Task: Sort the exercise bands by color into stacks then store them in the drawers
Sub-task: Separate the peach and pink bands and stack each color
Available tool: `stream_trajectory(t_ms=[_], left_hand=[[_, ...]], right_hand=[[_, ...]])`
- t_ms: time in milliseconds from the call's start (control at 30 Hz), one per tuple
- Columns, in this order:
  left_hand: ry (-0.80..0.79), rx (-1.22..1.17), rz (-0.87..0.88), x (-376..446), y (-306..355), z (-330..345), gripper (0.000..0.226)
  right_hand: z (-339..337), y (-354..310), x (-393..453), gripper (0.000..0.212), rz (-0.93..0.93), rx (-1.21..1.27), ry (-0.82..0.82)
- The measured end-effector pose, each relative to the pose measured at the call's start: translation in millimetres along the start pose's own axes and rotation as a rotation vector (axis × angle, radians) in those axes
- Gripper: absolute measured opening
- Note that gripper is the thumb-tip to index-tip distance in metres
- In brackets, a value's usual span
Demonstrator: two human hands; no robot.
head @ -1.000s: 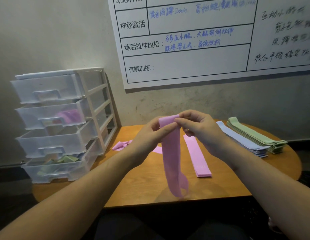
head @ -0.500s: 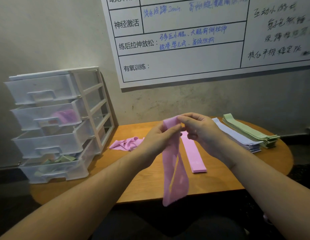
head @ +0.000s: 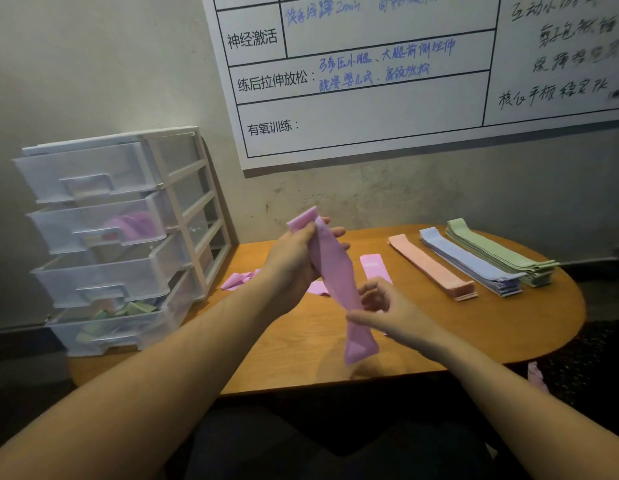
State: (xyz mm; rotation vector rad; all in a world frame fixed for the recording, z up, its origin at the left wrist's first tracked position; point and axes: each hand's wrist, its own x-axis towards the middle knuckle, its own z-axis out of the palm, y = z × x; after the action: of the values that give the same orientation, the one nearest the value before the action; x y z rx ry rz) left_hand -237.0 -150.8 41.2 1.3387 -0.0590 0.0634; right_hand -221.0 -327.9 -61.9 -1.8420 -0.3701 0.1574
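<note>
The step in hand looks like straightening one pink band [head: 334,271] before it joins its colour stack. The left hand [head: 294,261] grips the band's upper end, fingers curled round it, above the far part of the wooden table [head: 509,327]. The right hand [head: 387,313] pinches the band lower down, thumb in front of it, while the loose tail hangs just over the table's near edge. The band runs taut and slanted between the two hands, with a twist or fold near the bottom.

Next, I judge, it wants flattening and laying on the flat pink band [head: 372,266] lying on the table behind the hands (a neat lay needs that fold taken out).

Counted on the table: three tidy stacks toward its right end, a peach stack [head: 429,265], a blue stack [head: 467,261] and a green stack [head: 498,254]; one crumpled pink band [head: 237,280] toward its left. At the table's left end stands the drawer unit [head: 104,237] with four drawers; pink shows in the second, green pieces in the lowest.
</note>
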Motion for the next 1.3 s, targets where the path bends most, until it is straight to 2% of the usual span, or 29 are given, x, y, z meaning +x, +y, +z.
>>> stream_trajectory(t_ms=[133, 200, 267, 333, 400, 467, 567, 667, 800, 933, 1100, 1167, 1300], left_hand=[[0.068, -0.117, -0.019, 4, 0, -13, 0.029], [0.108, -0.17, -0.022, 5, 2, -21, 0.016], [0.15, -0.2, -0.032, 6, 3, -28, 0.012], [0.203, -0.208, -0.029, 10, 1, -37, 0.014], [0.281, -0.216, -0.024, 16, -2, -46, 0.021], [0.335, -0.236, -0.043, 22, -7, -53, 0.03], [0.352, -0.176, -0.069, 26, -17, -57, 0.036], [0.389, -0.198, -0.083, 30, -24, -56, 0.033], [0.383, -0.245, -0.077, 38, -28, -54, 0.027], [0.311, -0.169, -0.089, 44, -37, -51, 0.023], [0.237, -0.13, -0.075, 58, -45, -38, 0.039], [0.234, -0.106, -0.074, 67, -45, -28, 0.035], [0.18, -0.038, -0.082, 90, -50, -10, 0.033]], right_hand=[[5, 18, -6, 0.053, 0.059, -0.162, -0.157], [3, 26, -7, 0.042, 0.027, -0.204, -0.187], [0, 30, -6, 0.027, -0.011, -0.224, -0.182], [-2, 35, -5, 0.017, -0.023, -0.211, -0.109], [-2, 37, -5, 0.014, -0.028, -0.164, 0.05], [-1, 37, -6, 0.015, -0.022, -0.119, 0.199], [-3, 40, -5, 0.022, -0.025, -0.184, 0.382], [-7, 40, -4, 0.029, -0.029, -0.194, 0.44], [-15, 38, -3, 0.027, 0.009, -0.055, 0.434], [-24, 41, -5, 0.018, 0.058, 0.039, 0.326], [-31, 38, -12, 0.032, 0.002, -0.135, 0.12], [-35, 38, -12, 0.039, 0.015, -0.179, 0.078], [-45, 35, -12, 0.074, 0.086, -0.234, 0.002]])
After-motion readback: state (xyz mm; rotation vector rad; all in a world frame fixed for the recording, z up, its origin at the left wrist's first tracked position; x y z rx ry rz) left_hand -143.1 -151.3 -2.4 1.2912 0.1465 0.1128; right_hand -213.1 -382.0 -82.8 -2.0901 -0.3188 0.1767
